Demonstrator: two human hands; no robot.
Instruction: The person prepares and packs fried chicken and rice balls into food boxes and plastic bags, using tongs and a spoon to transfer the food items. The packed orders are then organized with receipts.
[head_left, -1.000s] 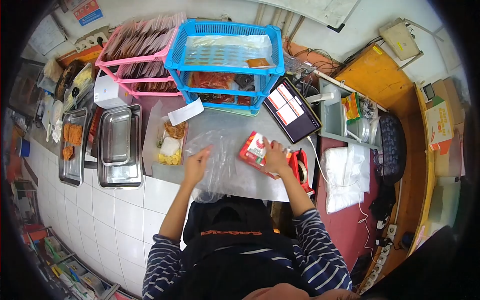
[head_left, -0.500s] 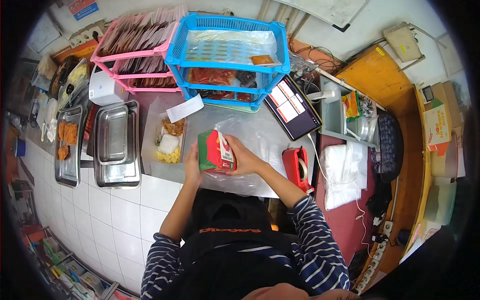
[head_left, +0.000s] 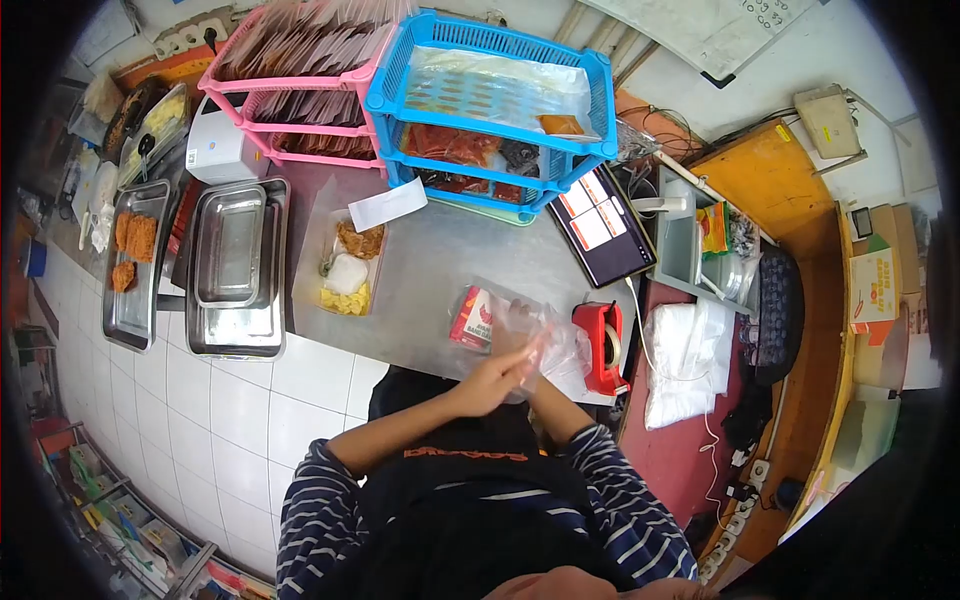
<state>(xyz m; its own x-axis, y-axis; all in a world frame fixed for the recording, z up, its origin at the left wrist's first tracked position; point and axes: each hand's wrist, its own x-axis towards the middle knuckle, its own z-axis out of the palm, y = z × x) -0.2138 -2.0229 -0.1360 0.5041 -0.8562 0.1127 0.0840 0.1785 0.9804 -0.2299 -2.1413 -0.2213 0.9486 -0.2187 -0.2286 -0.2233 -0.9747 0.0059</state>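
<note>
The red carton lies inside the clear bag at the tabletop's near edge. Both hands, left over right, pinch the bag's mouth, gathering the film so the carton stays enclosed. The tape dispenser sits just beside.

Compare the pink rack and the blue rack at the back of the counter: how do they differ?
The pink rack is packed with dark flat packets on every tier; the blue rack holds clear plastic and one small orange packet on top, red packets below. The pink one stands left, the blue right. Both are tiered plastic mesh racks, touching.
</note>
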